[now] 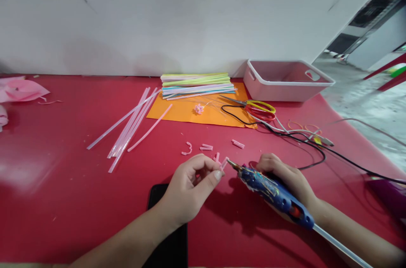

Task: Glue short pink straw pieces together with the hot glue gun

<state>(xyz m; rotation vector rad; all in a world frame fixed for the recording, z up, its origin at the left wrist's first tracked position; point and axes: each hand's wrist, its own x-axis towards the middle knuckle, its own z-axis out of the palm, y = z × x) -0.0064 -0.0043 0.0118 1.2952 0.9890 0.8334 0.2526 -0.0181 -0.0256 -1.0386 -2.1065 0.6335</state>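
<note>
Behind the red counter (72, 200), a pale wall (136, 18) is standing close along the far edge. With the fingers of my left hand (192, 190), thumb and forefinger together, I am pinching small pink straw pieces (224, 163) over the middle of the counter; I cannot tell whether they are joined. My right hand (293, 181) is gripping a blue glue gun (272, 194), its fingers clamped around the body and partly hidden by it. Its nozzle is pointing at the pieces, just beside them, and a clear glue stick (339, 244) is jutting from its back end.

Beyond my fingers, short cut pieces (206, 147) and a curled pink strip (187, 149) are lying near. Farther back, an orange sheet (174, 112) is bearing a straw bundle (196, 84) and a little pink flower (199, 109); loose pink straws (130, 130) are lying to its left. Scissors (260, 109) are resting across its right side, and a black cord (298, 136) is tangling with a white one before the pink basket (282, 92). Under my left forearm, a black flat thing (169, 242) is lying partly covered.
</note>
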